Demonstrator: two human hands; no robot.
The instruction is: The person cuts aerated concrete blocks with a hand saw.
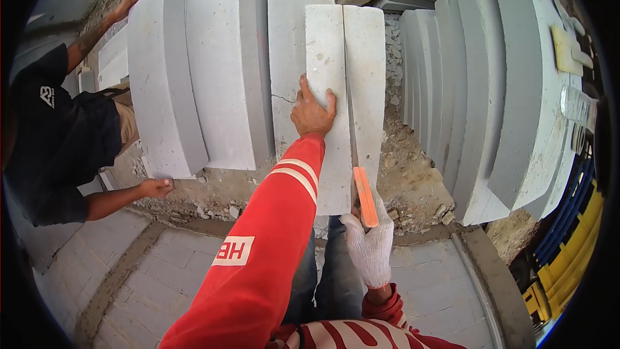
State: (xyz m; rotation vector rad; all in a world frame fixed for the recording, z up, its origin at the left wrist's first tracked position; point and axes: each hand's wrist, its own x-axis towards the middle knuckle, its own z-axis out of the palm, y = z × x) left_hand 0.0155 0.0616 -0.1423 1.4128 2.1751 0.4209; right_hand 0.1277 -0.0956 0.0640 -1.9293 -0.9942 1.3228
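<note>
My bare left hand (312,108) lies flat on a pale lightweight concrete block (329,155), thumb and fingers apart. A narrow dark slit separates that block from a second long piece (365,84) on its right. My right hand (373,249), in a white knitted glove, is closed around a handsaw (365,197) with an orange handle at the near end of the slit. The saw's blade lines up with the slit and is mostly hidden in it. Under the left edge of the block is another block (287,45) with a crack across it.
Upright blocks (219,71) stand at left, where a co-worker in a dark shirt (48,129) grips one block by both ends. More blocks (478,97) line the right, with a glove (568,52) on top. Rubble (413,174) covers the ground; yellow and blue items (571,245) lie far right.
</note>
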